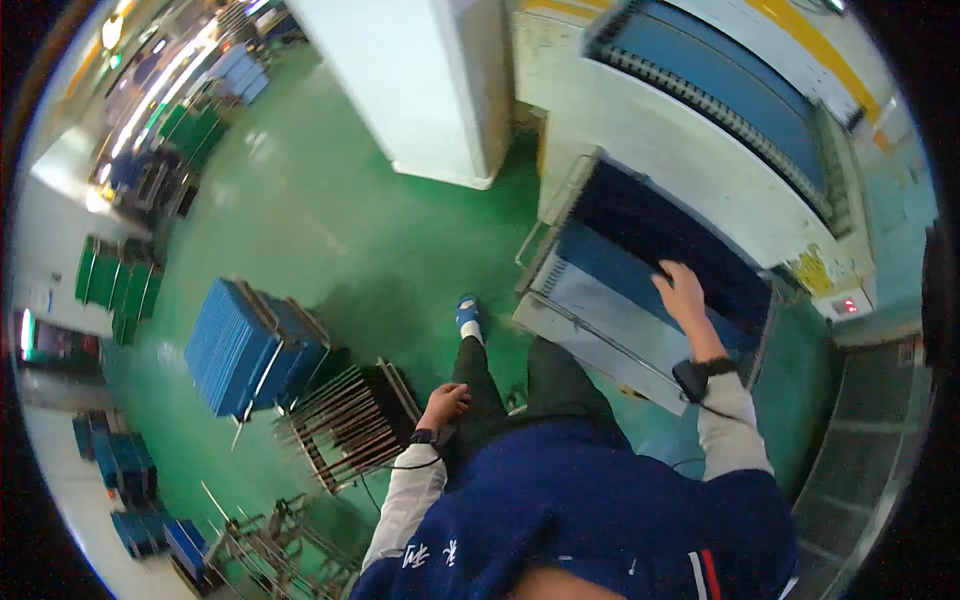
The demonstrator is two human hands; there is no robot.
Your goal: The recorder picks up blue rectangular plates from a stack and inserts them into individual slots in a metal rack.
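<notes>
A white pillar stands on shiny green floor, lights glowing upper left.

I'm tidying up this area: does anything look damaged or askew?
Two things, mildly. The metal racks at lower left look jumbled, poking out at different angles. A blotchy yellow patch marks the pale machine beside the open bin under the right hand, perhaps worn paint or a stain.

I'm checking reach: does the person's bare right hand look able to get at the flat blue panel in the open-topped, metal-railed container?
Probably yes: the right hand is over the open container, with nothing visible between it and the blue panel.
</notes>
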